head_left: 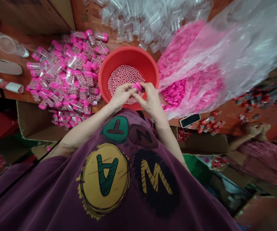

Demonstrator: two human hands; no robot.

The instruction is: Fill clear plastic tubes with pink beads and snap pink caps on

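My left hand [120, 96] and my right hand [150, 99] meet over the near rim of a red bowl [104, 69] filled with small pink beads [124, 77]. Both pinch a small tube with a pink cap [137, 86] between their fingertips. Left of the bowl lies a heap of filled pink-capped tubes [68, 77]. Behind the bowl sits a pile of empty clear tubes [140, 19]. A clear plastic bag of loose pink caps [184, 73] lies to the right.
A phone [190, 120] lies on the wooden table near the bag. Another person's hands [254, 128] work at the right among red packets [210, 123]. Cardboard boxes [32, 122] stand below the table edge. A clear cup [8, 45] sits at far left.
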